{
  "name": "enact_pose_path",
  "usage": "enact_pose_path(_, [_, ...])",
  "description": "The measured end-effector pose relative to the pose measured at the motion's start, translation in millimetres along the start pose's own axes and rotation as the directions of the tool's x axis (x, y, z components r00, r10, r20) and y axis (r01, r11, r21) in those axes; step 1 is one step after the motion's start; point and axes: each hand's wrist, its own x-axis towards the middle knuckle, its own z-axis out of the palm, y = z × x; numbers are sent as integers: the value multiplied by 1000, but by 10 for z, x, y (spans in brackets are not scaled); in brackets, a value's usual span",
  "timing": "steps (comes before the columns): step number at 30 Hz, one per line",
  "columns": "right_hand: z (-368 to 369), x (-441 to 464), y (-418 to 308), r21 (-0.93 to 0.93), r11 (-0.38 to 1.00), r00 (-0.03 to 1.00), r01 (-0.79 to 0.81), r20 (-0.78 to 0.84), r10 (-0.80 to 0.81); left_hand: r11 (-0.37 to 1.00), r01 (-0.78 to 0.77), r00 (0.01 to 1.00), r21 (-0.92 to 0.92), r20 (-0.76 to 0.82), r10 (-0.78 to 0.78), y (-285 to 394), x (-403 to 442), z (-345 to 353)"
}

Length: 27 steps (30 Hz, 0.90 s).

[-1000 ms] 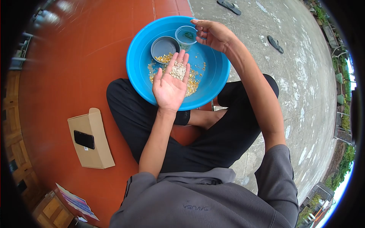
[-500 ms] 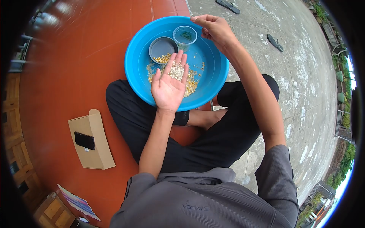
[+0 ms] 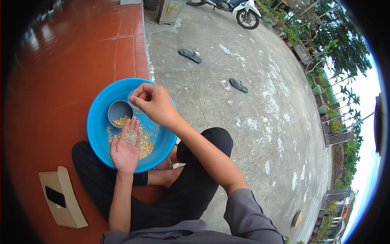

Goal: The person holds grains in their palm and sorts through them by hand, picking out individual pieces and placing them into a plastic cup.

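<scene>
My left hand (image 3: 124, 157) is open, palm up, fingers stretched out over the blue basin (image 3: 94, 136). Pale small grains (image 3: 131, 137) lie on its fingers. Above the basin, my right hand (image 3: 156, 103) is closed in a pinch; what its fingertips hold, if anything, is too small to make out. Behind it, a clear plastic cup (image 3: 137, 110) is partly hidden. A round grey bowl (image 3: 118, 109) holds yellow kernels (image 3: 121, 121), which look like corn, beside the cup. More yellow and pale kernels (image 3: 147, 148) are scattered on the basin floor, partly covered by my left hand.
The basin rests by my crossed legs on red tiles (image 3: 81, 65). At left, a black phone (image 3: 55, 197) lies on a cardboard box (image 3: 67, 211). On the concrete are two flip-flops, one farther (image 3: 189, 55) and one nearer (image 3: 238, 85). A motorcycle (image 3: 243, 14) stands beyond.
The view has swung right, so the basin sits lower and further left. My right hand has come from the basin's far rim to above the cup. My left palm stays up with the grains.
</scene>
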Motion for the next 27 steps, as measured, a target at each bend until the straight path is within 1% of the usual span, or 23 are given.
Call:
enact_pose_path(1, [-25, -15, -37, -20, 1000, 1000, 19, -1, -19, 1000, 1, 1000, 3, 7, -1, -1, 7, -5])
enact_pose_path(4, [-54, 2, -25, 46, 997, 997, 66, -40, -64, 1000, -1, 1000, 5, -7, 1, 3, -3, 16])
enact_pose_path(7, [-117, 11, -45, 102, 994, 999, 27, -45, -22, 1000, 8, 1000, -18, -23, -8, 33, -24, 24])
enact_pose_path(11, [-184, 59, 52, 149, 989, 998, -10, -55, 19, 999, -30, 999, -17, -25, 30, 41, -46, -29])
enact_pose_path(13, [-286, 45, 14, 107, 994, 999, -36, -14, 38, 999, -33, 999, -32, -40, 32, 19, -45, -10])
enact_pose_path(14, [-258, 41, -17, 112, 993, 999, -40, 7, 40, 998, -8, 999, -61, -34, 6, -15, -44, -3])
enact_pose_path(16, [-222, 16, -21, 141, 990, 1000, -22, -8, 23, 999, 9, 1000, -36, -28, -10, -4, -73, 0])
enact_pose_path(18, [-186, -6, -70, 212, 977, 999, -29, -22, 35, 1000, 21, 1000, 6, -16, -21, 10, -77, -20])
enact_pose_path(20, [-169, 15, -63, 188, 982, 1000, -21, -15, 24, 1000, 20, 999, 11, -34, -20, 18, -72, -31])
enact_pose_path(22, [-132, 14, -57, 256, 964, 997, -66, 47, 56, 1000, 16, 999, 25, -49, -15, 3, -77, -18])
enact_pose_path(23, [-161, 13, -56, 275, 958, 995, -86, 73, 68, 999, 33, 999, -33, -30, -34, -1, -70, -22])
enact_pose_path(24, [-184, 15, -48, 281, 955, 994, -96, 79, 77, 999, 34, 999, -1, -37, -34, -6, -80, -21])
enact_pose_path(27, [-106, 27, 32, 316, 937, 984, -150, 136, 111, 999, 39, 999, -21, -19, -39, -6, -71, -55])
